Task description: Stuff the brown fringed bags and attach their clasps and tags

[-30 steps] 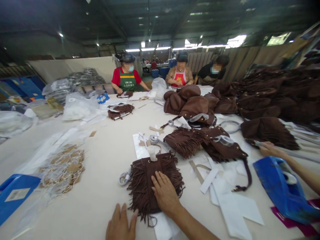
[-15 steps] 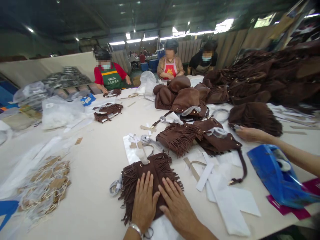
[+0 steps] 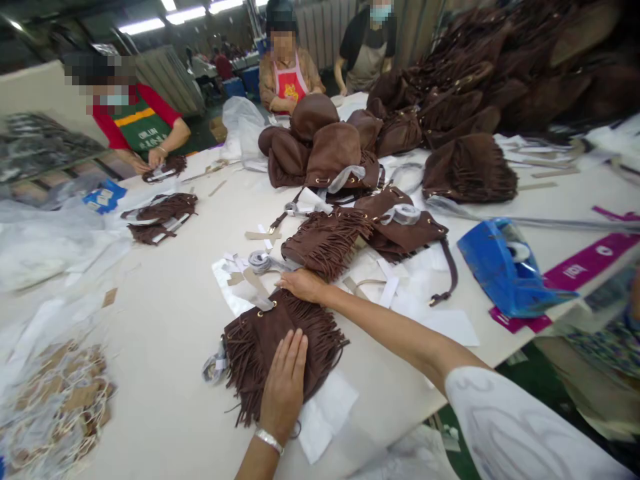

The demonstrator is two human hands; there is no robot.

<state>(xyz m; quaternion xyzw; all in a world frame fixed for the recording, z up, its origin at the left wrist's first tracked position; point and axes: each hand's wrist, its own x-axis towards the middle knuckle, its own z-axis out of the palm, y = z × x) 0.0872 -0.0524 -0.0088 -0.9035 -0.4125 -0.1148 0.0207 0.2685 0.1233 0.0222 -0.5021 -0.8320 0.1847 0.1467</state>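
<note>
A dark brown fringed bag (image 3: 265, 333) lies flat on the table in front of me, its gold eyelets along the top edge. My left hand (image 3: 286, 380), with a silver bracelet at the wrist, rests flat on the bag's front with fingers stretched out. My right hand (image 3: 304, 287) reaches across to the bag's top edge, its fingers closed on it; the fingertips are partly hidden. A pale tag or strip (image 3: 256, 285) lies by the eyelets. Beside the bag's left side is a plastic-wrapped strap coil (image 3: 214, 365). White paper (image 3: 327, 417) shows under its lower right.
Another fringed bag (image 3: 327, 243) lies just beyond my right hand, with a large pile of brown bags (image 3: 450, 100) behind. A blue tape dispenser (image 3: 495, 267) stands at right. Tags with strings (image 3: 65, 407) lie at left. A co-worker (image 3: 145, 127) handles a bag across the table.
My right hand has left the bag's front and moved up to its top edge. The left hand stays flat on it. Another person's hand at the right is gone, and the view has shifted right.
</note>
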